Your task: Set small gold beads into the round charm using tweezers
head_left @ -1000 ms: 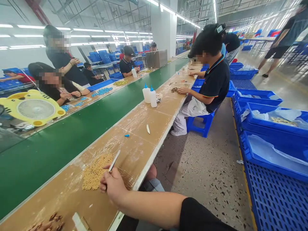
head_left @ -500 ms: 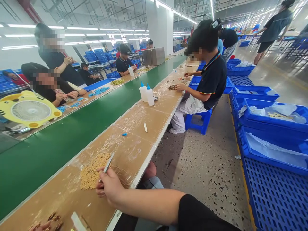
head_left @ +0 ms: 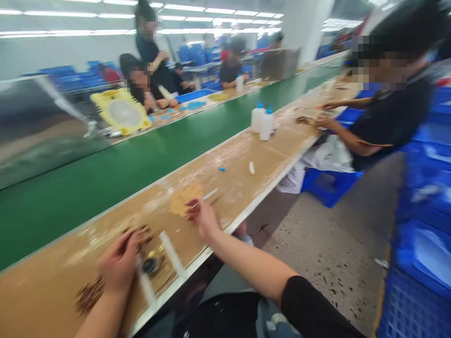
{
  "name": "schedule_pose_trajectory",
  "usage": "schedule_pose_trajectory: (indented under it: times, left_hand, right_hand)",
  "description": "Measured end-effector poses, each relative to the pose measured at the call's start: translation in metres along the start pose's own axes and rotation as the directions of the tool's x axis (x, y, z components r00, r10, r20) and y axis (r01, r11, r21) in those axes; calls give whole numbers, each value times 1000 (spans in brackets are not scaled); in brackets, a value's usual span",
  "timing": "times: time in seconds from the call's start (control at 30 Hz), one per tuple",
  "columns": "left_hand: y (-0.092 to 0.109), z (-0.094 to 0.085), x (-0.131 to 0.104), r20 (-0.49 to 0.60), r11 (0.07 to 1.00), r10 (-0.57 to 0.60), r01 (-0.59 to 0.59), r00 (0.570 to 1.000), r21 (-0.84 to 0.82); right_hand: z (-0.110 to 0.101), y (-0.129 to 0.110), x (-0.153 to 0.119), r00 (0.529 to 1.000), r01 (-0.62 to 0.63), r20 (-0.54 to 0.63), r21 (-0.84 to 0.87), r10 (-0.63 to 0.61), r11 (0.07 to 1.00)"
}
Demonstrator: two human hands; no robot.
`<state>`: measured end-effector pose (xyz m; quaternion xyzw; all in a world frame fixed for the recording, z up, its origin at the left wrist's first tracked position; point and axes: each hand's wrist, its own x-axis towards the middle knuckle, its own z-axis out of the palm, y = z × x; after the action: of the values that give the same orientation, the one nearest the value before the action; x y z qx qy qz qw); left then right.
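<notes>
On the bench [head_left: 42, 281], my right hand [head_left: 202, 218] is gripping a slim pale tool [head_left: 211, 194] right beside a heap of small tan pieces [head_left: 182, 199]. My left hand [head_left: 120, 263] is bending its fingers near small brown pieces [head_left: 89, 296]; blur is hiding whether it is holding anything.

Right arm [head_left: 255, 265] stretched forward, right hand [head_left: 206, 220] bent inward; left hand [head_left: 119, 263] closer, fingers [head_left: 124, 240] curled
</notes>
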<state>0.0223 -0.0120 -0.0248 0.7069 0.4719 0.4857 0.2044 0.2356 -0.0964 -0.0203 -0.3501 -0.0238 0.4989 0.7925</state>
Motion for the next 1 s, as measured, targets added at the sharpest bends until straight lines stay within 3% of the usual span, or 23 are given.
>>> schedule_pose_trajectory:
  times: [0.1,0.3,0.57,1.0]
  left_hand:
    - [-7,0,-3,79,994,-29,37,996,-104]
    - [-16,-2,-4,78,991,-30,40,996,-127]
    - [-19,-6,-4,111,970,-46,71,993,-232]
    - [-9,-13,-4,124,947,-76,111,989,-303]
  right_hand:
    - [-8,5,4,1000,-3,5,11,3,1000]
    - [-22,18,13,989,138,66,-80,-133,987]
    - [-22,20,9,981,189,71,-126,-181,974]
    - [-17,14,9,993,112,55,-90,-108,990]
